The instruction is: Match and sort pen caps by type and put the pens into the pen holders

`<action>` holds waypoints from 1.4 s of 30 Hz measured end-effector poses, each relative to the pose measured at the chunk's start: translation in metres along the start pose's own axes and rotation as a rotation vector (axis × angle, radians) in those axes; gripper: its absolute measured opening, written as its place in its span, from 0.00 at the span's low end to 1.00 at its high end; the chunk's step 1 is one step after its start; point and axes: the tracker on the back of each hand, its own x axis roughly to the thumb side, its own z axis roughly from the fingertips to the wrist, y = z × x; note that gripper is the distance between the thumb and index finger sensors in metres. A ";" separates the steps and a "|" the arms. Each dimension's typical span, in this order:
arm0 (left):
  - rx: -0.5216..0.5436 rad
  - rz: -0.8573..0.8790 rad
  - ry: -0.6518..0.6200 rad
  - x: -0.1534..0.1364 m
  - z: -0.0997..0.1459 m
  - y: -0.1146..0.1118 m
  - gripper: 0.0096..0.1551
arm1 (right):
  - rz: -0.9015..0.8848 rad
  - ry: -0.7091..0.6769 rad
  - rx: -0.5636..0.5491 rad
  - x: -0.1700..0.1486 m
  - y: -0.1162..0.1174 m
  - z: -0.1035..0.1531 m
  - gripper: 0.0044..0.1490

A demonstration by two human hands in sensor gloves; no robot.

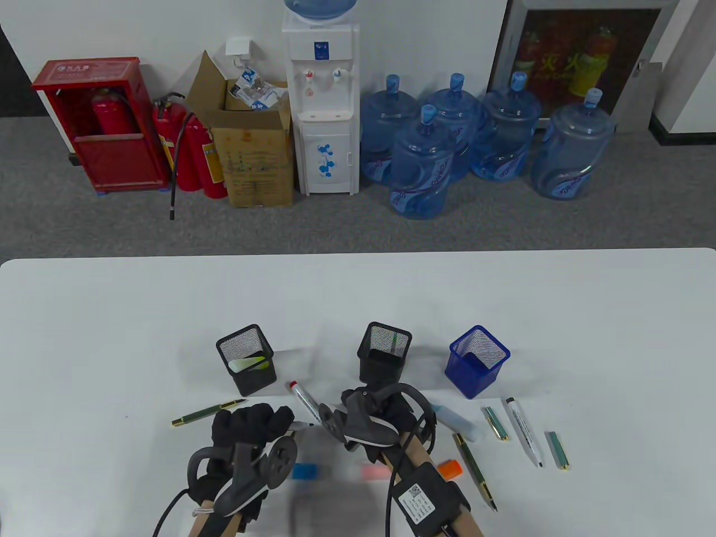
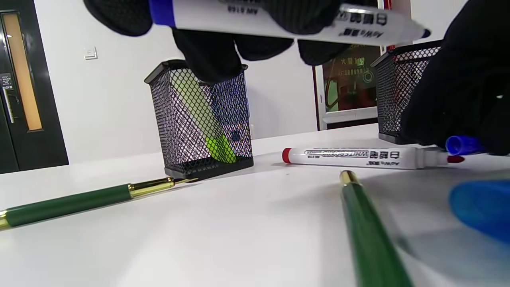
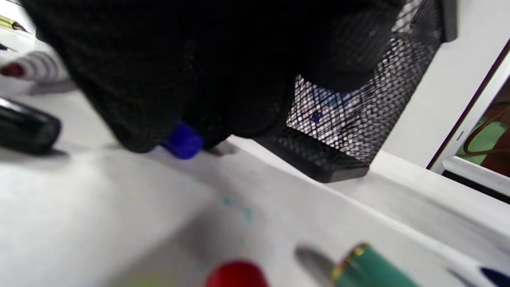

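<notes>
My left hand (image 1: 254, 425) grips an uncapped blue whiteboard marker (image 2: 279, 20) just above the table, tip pointing right. My right hand (image 1: 386, 415) is low in front of the middle black mesh holder (image 1: 385, 349) and pinches a small blue cap (image 2: 462, 144), which touches the table beside the tip of a red whiteboard marker (image 1: 305, 400). The left black mesh holder (image 1: 246, 361) has a green highlighter leaning inside. A blue mesh holder (image 1: 477, 361) stands to the right. The right hand's tracker hides its fingers in the table view.
A green pen (image 1: 208, 413) lies left of my left hand, another (image 1: 474, 464) right of my right forearm. Two green caps (image 1: 496, 422) (image 1: 557, 450), a black-tipped marker (image 1: 524, 430), an orange cap (image 1: 450, 469), a blue cap (image 1: 305, 471) and a pale highlighter (image 1: 456, 422) lie around.
</notes>
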 end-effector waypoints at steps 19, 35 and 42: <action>0.058 0.119 -0.079 0.017 0.004 0.004 0.32 | -0.462 0.041 -0.265 -0.045 -0.044 0.083 0.32; 0.099 0.090 -0.179 0.056 0.012 0.006 0.31 | -0.547 0.071 -0.342 -0.043 -0.025 0.105 0.34; 0.096 0.121 -0.177 0.058 0.011 0.005 0.31 | -0.565 0.062 -0.342 -0.041 -0.024 0.106 0.34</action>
